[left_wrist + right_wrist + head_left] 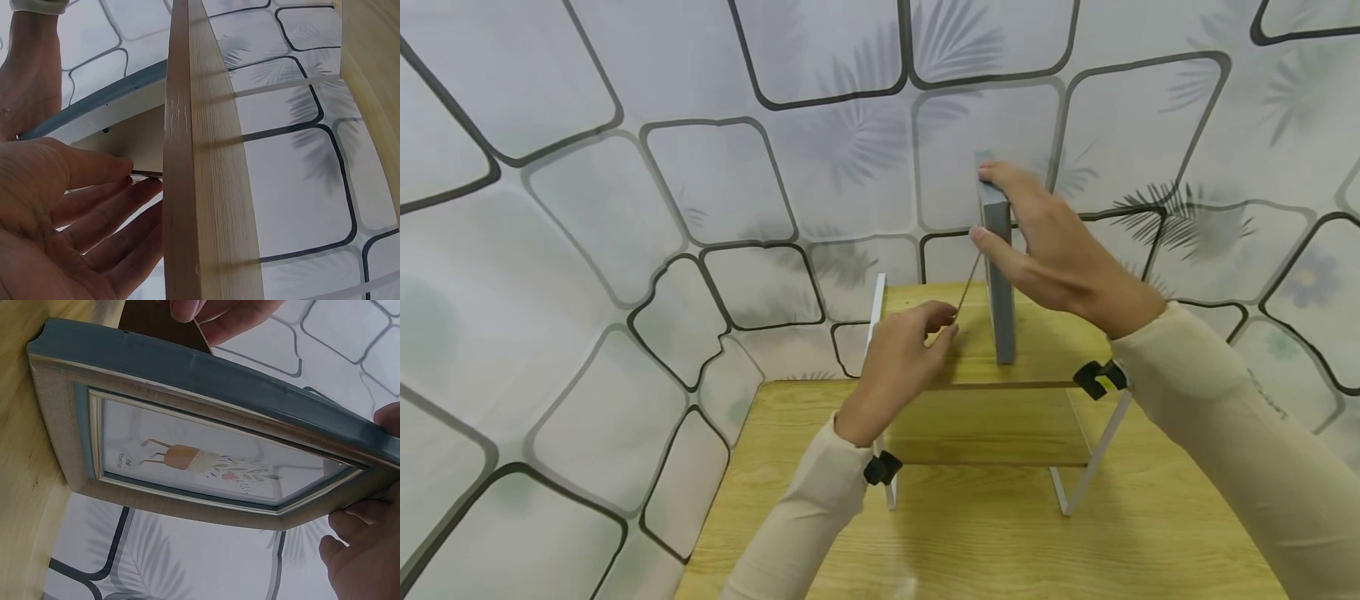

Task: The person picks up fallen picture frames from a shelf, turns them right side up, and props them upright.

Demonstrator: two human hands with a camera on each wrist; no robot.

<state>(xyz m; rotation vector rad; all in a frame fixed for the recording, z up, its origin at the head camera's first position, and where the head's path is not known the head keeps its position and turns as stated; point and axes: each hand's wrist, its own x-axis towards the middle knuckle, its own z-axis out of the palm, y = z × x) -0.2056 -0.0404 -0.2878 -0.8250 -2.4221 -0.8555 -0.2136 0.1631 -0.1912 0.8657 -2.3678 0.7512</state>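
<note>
A picture frame (1002, 292) with blue-grey edges stands upright, its narrow side toward me, on the top board of a small wooden shelf (1052, 346). My right hand (1060, 246) grips its upper part, thumb on one side and fingers over the top. In the right wrist view, the frame's front (175, 515) shows a print of a vase-like shape with flowers. Behind the frame slants a thin brown flap (164, 326), out from its back. My left hand (895, 358) pinches that flap's edge between thumb and fingers, close above the shelf board.
The shelf has a lower board (985, 425) and white metal legs (1093, 454), and stands on a wooden table (970, 550). Patterned cloth-like walls (842, 175) rise behind and to the left. Black clips (882, 468) sit at both wrists.
</note>
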